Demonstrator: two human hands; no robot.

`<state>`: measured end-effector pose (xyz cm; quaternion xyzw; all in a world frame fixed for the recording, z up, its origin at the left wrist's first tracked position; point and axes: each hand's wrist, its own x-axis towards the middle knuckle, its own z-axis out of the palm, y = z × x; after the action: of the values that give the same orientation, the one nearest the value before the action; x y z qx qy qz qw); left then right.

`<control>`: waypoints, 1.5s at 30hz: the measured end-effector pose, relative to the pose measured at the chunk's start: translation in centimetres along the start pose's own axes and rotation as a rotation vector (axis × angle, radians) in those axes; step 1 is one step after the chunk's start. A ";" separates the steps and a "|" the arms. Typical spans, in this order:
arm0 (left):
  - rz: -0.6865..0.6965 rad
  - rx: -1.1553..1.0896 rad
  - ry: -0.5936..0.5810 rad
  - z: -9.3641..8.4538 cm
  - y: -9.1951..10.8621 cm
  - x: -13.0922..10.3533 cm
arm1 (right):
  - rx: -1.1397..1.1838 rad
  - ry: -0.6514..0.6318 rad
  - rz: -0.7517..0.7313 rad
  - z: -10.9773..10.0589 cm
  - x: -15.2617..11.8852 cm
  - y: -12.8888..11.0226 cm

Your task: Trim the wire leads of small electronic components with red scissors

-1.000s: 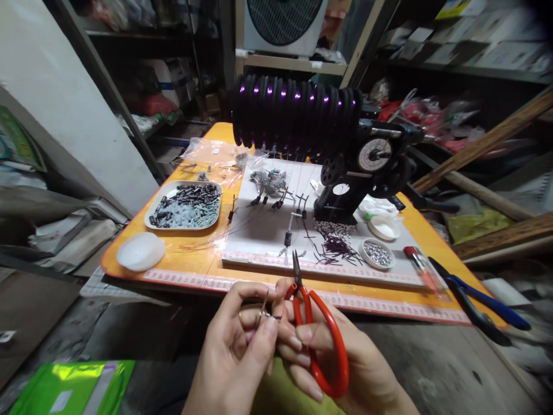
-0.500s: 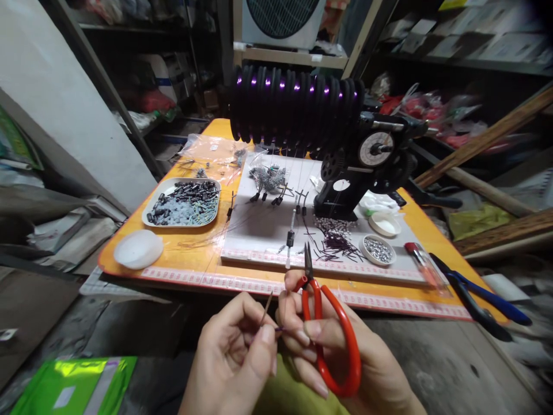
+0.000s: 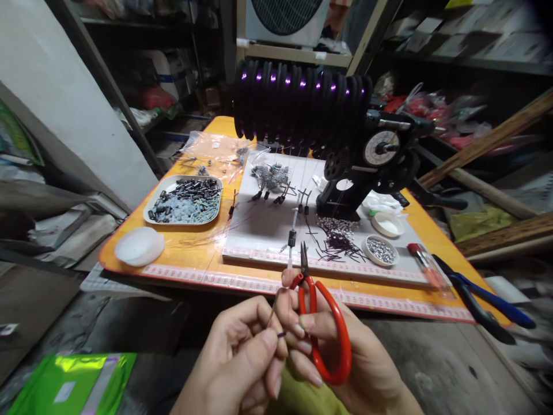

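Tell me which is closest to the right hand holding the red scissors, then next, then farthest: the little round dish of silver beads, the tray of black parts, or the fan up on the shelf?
From the right hand:
1. Dish of silver beads, just ahead, slightly right.
2. Tray of black parts, far left on the table.
3. Fan, on the back shelf.

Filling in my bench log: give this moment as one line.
left hand: pinches thin wire piece | right hand: holds red scissors, blades up, shut | orange table beyond

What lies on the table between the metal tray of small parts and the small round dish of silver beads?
In the head view, between the metal tray and the round dish lies the white board, with loose dark parts and thin purple wires on it.
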<state>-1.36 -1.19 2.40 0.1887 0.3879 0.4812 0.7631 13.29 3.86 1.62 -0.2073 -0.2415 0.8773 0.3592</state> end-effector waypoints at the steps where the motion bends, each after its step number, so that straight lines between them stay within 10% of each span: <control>1: -0.007 0.005 -0.013 0.0 0.1 0.0 | -0.004 0.008 0.004 0.0 0.0 0.1; 28: -0.012 -0.056 -0.029 -0.7 -0.3 0.4 | -0.005 0.030 -0.010 -0.3 0.4 0.6; 37: 0.522 0.539 0.329 -0.3 -2.3 0.7 | -0.381 0.125 -0.183 0.2 -0.6 0.9; 45: 0.725 0.688 0.356 -0.2 -3.8 0.5 | -0.552 0.290 -0.361 1.5 -0.9 1.3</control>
<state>0.81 -2.48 -0.46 0.4655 0.5566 0.5838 0.3642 12.38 1.95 2.24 -0.3725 -0.4487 0.6629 0.4695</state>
